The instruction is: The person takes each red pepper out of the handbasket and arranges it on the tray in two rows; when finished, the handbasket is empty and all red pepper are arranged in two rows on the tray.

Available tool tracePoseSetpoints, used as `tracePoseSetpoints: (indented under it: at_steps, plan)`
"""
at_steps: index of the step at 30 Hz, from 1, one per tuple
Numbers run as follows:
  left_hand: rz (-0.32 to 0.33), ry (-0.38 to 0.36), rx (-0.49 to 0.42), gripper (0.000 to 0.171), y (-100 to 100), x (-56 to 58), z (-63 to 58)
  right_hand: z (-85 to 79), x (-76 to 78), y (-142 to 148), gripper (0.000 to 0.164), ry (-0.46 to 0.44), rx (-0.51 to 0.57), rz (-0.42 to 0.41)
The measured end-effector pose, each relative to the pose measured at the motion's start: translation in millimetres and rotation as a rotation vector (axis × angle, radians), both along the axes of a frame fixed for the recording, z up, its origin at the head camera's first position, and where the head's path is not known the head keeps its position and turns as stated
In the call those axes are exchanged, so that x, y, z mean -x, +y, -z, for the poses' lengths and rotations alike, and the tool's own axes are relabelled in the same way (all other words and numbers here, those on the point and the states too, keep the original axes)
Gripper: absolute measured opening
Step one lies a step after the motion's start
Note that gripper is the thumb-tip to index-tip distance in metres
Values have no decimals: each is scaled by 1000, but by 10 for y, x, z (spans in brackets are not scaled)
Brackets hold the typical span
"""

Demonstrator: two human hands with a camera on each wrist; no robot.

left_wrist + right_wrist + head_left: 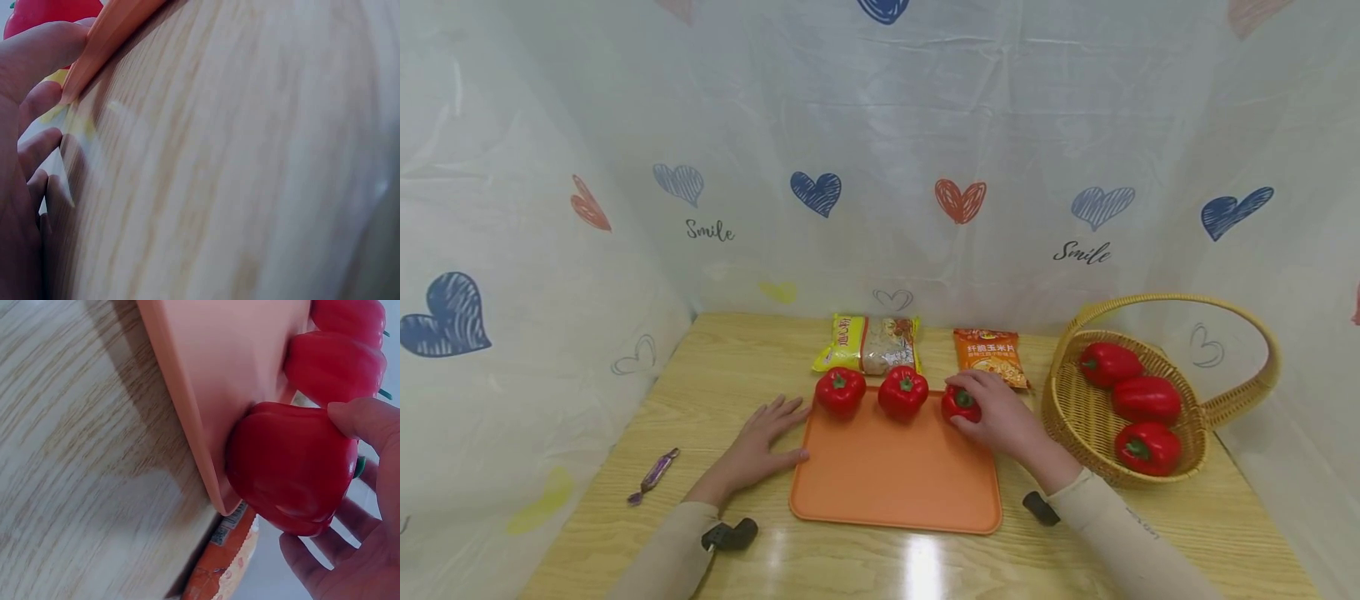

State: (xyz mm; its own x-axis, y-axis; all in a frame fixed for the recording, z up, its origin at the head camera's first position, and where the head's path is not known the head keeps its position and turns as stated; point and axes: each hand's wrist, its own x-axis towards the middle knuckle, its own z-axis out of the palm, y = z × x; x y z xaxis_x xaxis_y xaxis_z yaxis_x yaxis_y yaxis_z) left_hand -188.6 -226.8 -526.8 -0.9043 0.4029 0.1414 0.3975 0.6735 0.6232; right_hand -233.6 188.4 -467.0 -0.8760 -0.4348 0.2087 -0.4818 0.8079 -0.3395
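Note:
In the head view an orange tray (895,475) lies on the table. Two red bell peppers stand along its far edge, one at the left corner (840,390) and another in the middle (903,395). At the far right corner my right hand (1006,423) grips a third red bell pepper (953,407), thumb and fingers around it. The right wrist view shows this pepper (290,462) upright on the tray, its green stem toward the palm. My left hand (758,450) rests beside the tray's left side, fingers spread, its thumb touching the rim (112,37).
To the right stands a wicker basket (1082,408) with a tall handle, holding three red bell peppers. Behind the tray lie a yellow food packet (876,343) and an orange snack packet (991,354). A purple wrapped candy (657,473) lies at the left.

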Motion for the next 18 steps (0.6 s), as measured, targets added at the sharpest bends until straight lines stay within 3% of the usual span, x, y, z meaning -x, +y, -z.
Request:
tracePoseSetpoints:
  at_steps: [18]
  plan:
    - [3,5,6,73,-14,13,26,5,-27,20,66,4,33,14]
